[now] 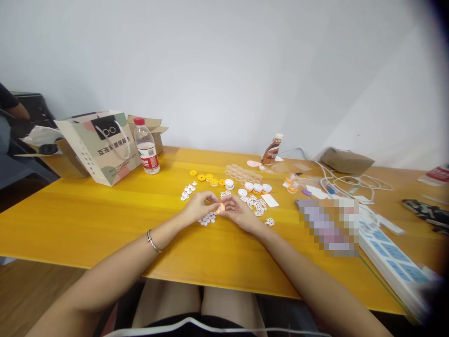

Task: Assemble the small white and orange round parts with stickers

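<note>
My left hand and my right hand meet over the middle of the yellow table. Both pinch a small orange ring between their fingertips. Just below them lies a cluster of small white discs. More white perforated pieces lie to the right of my right hand. Behind the hands stand a row of yellow rings and some white caps. A thin bracelet circles my left wrist.
A water bottle with a red cap, a printed paper bag and an open carton stand at the back left. A brown drink bottle, white cables and a power strip lie to the right.
</note>
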The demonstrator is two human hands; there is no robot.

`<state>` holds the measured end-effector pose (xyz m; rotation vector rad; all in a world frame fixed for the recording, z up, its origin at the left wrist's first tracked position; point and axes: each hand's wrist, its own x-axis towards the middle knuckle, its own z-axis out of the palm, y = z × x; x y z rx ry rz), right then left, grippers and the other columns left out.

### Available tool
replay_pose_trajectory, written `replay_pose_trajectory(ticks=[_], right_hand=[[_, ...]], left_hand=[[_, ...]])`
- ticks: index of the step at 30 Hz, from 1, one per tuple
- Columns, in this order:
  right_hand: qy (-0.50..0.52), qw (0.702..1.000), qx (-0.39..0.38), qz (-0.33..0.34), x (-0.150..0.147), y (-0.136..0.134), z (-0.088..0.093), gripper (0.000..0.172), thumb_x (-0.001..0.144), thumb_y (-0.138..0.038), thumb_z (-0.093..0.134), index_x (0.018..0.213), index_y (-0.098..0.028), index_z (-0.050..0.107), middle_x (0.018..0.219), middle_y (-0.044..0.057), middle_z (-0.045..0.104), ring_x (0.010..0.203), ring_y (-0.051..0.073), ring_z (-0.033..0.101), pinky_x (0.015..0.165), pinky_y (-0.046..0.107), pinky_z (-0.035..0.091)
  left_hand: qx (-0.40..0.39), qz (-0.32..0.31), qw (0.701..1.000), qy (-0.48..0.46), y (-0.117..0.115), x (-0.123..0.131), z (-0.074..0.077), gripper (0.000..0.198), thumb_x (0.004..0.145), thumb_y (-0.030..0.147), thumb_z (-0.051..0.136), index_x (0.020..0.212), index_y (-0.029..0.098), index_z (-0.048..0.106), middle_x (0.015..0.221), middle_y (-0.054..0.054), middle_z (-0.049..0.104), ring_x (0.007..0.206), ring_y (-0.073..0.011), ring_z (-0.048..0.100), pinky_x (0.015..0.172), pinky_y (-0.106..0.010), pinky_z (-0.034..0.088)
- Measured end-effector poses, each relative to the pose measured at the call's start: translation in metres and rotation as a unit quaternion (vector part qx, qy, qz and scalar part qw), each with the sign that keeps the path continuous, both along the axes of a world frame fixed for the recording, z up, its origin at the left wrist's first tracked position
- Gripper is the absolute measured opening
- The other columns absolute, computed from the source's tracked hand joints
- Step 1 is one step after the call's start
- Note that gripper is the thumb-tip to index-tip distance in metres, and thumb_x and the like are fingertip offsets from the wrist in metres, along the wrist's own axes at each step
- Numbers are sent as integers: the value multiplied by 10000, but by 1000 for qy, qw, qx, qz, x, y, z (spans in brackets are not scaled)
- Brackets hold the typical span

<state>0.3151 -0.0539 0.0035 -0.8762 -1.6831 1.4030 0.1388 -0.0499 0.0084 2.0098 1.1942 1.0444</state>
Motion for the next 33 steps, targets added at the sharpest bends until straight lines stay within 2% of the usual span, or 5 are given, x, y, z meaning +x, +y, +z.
replay_pose_trajectory(ticks=[9, 17, 21, 27, 33], right_hand=[[5, 1000, -2, 4, -1, -3, 3, 307, 649, -260, 680, 863, -223, 464, 766, -37, 559, 721, 106, 566, 768, 300, 449], [-16, 1000, -9, 24, 4, 2, 3, 314, 642, -290, 684, 881, -222, 493, 760, -26, 585, 748, 121, 577, 764, 302, 448], [-28, 999, -4, -35, 27, 14, 20, 310, 629, -300, 694, 879, -209, 535, 800, -6, 611, 726, 122, 588, 754, 305, 448], [53, 979, 27, -193, 62, 32, 36, 364, 607, -323, 712, 910, -210, 542, 798, 4, 626, 764, 140, 600, 763, 312, 448], [60, 975, 51, -207, 66, 37, 30, 403, 595, -340, 719, 937, -208, 552, 845, 20, 627, 796, 149, 589, 807, 340, 444]], left_hand=[[0, -8, 1000, -9, 2, -1, -2, 143, 702, 275, 626, 742, 146, 580, 737, -13, 638, 701, -127, 584, 660, -231, 442], [-29, -37, 994, -102, 8, 4, -14, 180, 693, 253, 637, 774, 147, 517, 738, -9, 598, 692, -112, 572, 662, -228, 449], [-19, 1, 992, -124, 17, 10, -15, 153, 767, 284, 549, 808, 138, 572, 780, -30, 628, 730, -125, 578, 697, -236, 447], [45, -58, 996, 43, 40, 32, 0, 187, 791, 220, 478, 876, 162, 634, 874, -38, 655, 789, -149, 579, 710, -243, 435], [151, -97, 963, 200, 71, 72, 6, 235, 731, 90, 466, 847, 161, 657, 855, -82, 626, 822, -196, 562, 768, -298, 414]])
